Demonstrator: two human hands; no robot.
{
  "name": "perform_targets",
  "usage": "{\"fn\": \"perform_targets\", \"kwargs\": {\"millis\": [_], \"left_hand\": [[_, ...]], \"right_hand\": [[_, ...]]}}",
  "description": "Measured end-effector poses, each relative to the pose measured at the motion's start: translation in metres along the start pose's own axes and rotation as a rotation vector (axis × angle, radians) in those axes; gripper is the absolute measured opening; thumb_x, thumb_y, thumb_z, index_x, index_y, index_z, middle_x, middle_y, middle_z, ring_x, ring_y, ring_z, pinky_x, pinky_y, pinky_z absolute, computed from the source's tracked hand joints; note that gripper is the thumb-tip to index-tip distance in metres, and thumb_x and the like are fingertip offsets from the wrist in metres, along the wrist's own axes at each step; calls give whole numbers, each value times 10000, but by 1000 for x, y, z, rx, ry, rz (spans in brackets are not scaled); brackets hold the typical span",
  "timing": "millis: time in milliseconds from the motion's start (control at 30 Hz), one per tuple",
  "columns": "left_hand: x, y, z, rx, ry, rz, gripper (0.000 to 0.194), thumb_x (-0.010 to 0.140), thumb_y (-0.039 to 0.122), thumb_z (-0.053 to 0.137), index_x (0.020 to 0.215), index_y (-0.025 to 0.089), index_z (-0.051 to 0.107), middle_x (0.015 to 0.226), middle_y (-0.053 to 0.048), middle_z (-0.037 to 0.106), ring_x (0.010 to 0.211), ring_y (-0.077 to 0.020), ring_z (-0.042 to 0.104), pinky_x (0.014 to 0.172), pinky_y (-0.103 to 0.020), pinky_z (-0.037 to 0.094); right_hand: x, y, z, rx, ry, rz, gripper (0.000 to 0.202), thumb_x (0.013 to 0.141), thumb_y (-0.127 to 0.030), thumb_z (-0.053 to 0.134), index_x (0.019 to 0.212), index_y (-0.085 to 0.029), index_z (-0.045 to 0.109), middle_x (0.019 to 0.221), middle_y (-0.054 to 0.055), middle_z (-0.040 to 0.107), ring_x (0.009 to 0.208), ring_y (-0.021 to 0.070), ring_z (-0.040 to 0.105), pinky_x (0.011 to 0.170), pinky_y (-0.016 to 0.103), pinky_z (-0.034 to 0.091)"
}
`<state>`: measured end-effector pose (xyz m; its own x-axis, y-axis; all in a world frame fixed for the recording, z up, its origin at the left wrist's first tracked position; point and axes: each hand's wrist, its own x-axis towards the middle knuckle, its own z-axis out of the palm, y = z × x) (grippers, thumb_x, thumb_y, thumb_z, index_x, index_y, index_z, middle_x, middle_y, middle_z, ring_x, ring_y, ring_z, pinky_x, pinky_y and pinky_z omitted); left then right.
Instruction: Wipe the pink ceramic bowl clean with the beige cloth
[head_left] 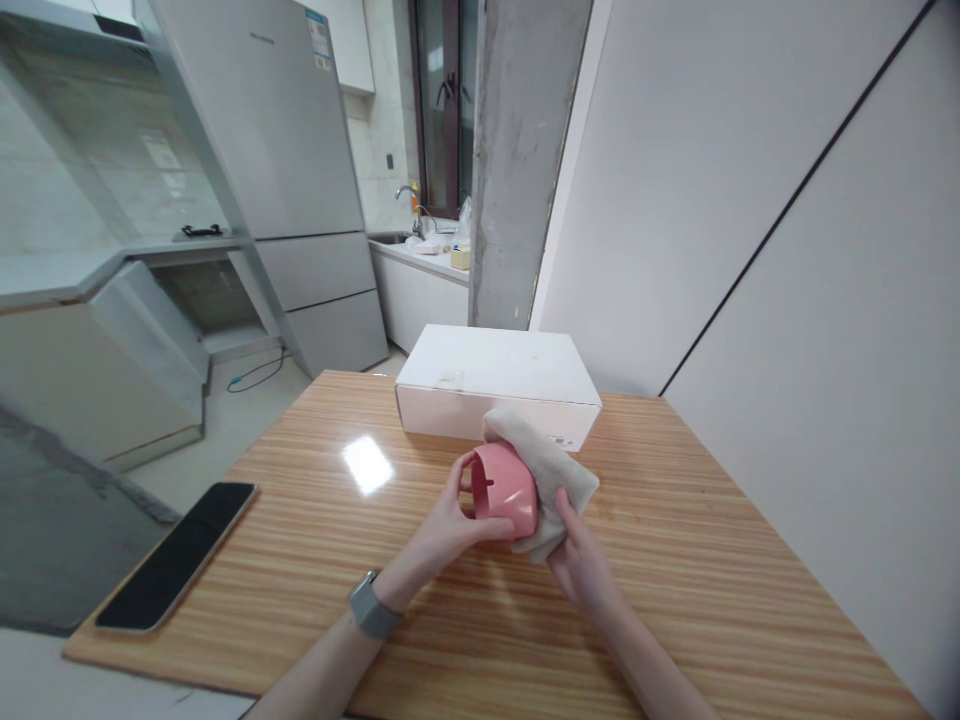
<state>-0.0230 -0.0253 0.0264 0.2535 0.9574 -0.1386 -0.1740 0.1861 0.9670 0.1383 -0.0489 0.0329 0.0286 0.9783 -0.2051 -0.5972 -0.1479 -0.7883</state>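
My left hand (466, 510) grips a glossy pink plastic cup-shaped piece (514, 492) by its side, thumb in front and fingers behind. Its open end faces left, and a small slot shows near the rim. A light grey cloth (559, 475) is in my right hand (579, 555), with the thumb pressed on top of it. The cloth lies against the right side of the pink piece. Both are held above the wooden table, in front of a white box. The fingertips of my right hand are hidden beneath the cloth.
The white box (499, 370) sits at the far edge of the wood-grain table (315, 560). A dark-screened phone or tablet (178, 555) lies at the left edge. A white wall (750, 250) borders the right side; a silver fridge (277, 150) and a sink counter stand beyond.
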Motion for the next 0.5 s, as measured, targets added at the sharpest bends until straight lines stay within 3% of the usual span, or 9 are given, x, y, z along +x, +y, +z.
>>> {"fn": "perform_targets", "kwargs": {"millis": [267, 500], "left_hand": [[-5, 13, 1, 88, 60, 63, 931, 476, 299, 907, 1263, 200, 419, 1235, -138, 552, 1050, -267, 596, 877, -377, 506], [-1, 3, 0, 83, 101, 137, 849, 573, 351, 837, 1302, 261, 411, 1125, -66, 562, 840, -172, 593, 731, -299, 504]], "right_hand": [[-2, 1, 3, 38, -35, -21, 479, 686, -551, 763, 1010, -201, 725, 1113, 73, 738, 1179, 264, 611, 957, 321, 531], [-3, 2, 2, 32, -49, -4, 484, 681, -557, 763, 1021, -216, 723, 1102, 62, 742, 1189, 265, 602, 995, 342, 504]]}}
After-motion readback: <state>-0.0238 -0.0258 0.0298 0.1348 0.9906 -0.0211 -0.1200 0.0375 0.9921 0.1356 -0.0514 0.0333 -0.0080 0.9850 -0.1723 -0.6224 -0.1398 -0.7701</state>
